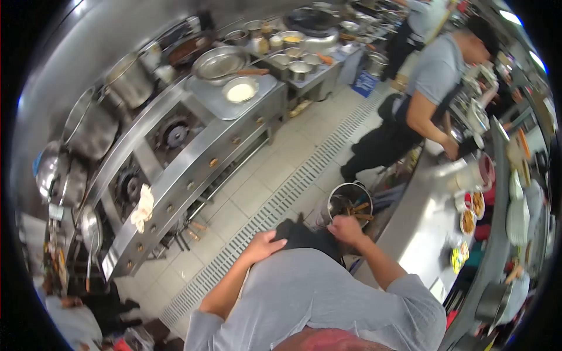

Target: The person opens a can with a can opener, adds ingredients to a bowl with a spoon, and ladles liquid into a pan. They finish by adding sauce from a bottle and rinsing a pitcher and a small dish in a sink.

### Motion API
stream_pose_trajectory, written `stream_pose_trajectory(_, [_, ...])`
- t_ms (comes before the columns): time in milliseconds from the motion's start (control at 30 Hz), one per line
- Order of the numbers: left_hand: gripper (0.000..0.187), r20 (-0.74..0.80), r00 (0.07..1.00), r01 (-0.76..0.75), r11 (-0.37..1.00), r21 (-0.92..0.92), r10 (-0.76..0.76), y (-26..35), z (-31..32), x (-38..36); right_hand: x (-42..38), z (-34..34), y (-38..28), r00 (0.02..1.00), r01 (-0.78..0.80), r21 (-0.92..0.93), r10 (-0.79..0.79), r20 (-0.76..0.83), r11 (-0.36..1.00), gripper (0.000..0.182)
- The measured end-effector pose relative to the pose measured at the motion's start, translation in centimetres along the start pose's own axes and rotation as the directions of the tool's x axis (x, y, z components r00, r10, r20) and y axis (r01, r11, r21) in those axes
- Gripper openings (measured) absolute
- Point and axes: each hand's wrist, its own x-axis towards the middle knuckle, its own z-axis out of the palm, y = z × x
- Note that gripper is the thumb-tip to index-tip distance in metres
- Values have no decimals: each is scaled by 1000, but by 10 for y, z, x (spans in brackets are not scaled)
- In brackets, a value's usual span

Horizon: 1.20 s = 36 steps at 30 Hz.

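Note:
In front of my waist is a dark apron (pixel 313 241). My left hand (pixel 264 247) is closed on its left edge, with the fingers partly hidden by the dark cloth. My right hand (pixel 346 230) is curled into a fist at the apron's right side; what it holds, if anything, is hidden. Just beyond that hand stands a metal pot (pixel 350 202) on the floor side, with several wooden-handled utensils (pixel 360 209) in it.
A stove (pixel 175 134) with burners runs along the left, a pale cloth (pixel 142 209) on its front edge. A bowl of white contents (pixel 240 90) stands on a tray. To the right is a steel counter (pixel 418 222); a co-worker (pixel 430 88) stands ahead. A drain grate (pixel 281 207) crosses the floor.

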Motion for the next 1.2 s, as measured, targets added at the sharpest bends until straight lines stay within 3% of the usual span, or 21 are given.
stream_pose_trajectory(33, [24,-23,999,-26,993,111,29,5,-3,-20,-15,0,30,996,-63,-61,59,-64,996,36])
stream_pose_trajectory(67, [23,-35,989,-142,988,64,145,13,-2,-37,-31,-12,40,960,-274,-252,279,-15,928,38])
stream_pose_trajectory(100, [22,-57,966,-253,967,12,253,20,1,-56,-50,-3,54,896,-440,-299,392,-208,847,43])
stream_pose_trajectory(133, [22,-89,931,-358,933,-42,354,26,2,-69,-67,-11,64,850,-503,-448,516,-105,739,48])
stream_pose_trajectory(233, [14,-24,896,-438,889,132,444,34,5,-90,-103,-6,70,807,-520,-440,590,27,732,51])
stream_pose_trajectory(367, [9,64,888,-459,874,160,454,35,27,-98,-117,1,43,812,-583,-272,551,-192,765,45])
stream_pose_trajectory(467, [9,40,914,-404,901,156,403,37,36,-112,-122,8,51,818,-574,-280,530,-222,769,42])
stream_pose_trajectory(567, [7,95,849,-527,846,84,520,48,38,-115,-122,15,59,817,-575,-259,535,-213,776,40])
stream_pose_trajectory(667, [9,219,699,-702,711,32,680,129,28,-132,-122,18,60,838,-544,-247,504,-209,802,40])
stream_pose_trajectory(767, [9,281,376,-924,338,177,883,236,22,-153,-124,13,53,819,-573,-298,550,-164,764,47])
stream_pose_trajectory(800, [14,276,256,-965,228,130,926,259,30,-156,-126,27,72,823,-565,-322,550,-145,760,46])
stream_pose_trajectory(867, [22,490,107,-992,124,-3,865,305,31,-173,-147,44,92,852,-523,-255,487,-194,813,46])
stream_pose_trajectory(900, [22,548,81,-995,102,-8,833,318,30,-183,-139,50,96,883,-463,-232,422,-204,856,46])
stream_pose_trajectory(1000, [21,635,106,-994,82,67,765,329,32,-205,-120,30,66,812,-573,-399,564,-153,716,46])
stream_pose_trajectory(1067, [21,633,144,-990,100,104,761,325,26,-213,-122,21,52,798,-575,-422,594,-100,701,45])
stream_pose_trajectory(1200, [20,623,195,-979,113,169,758,316,20,-230,-113,23,55,803,-582,-407,578,-149,704,43])
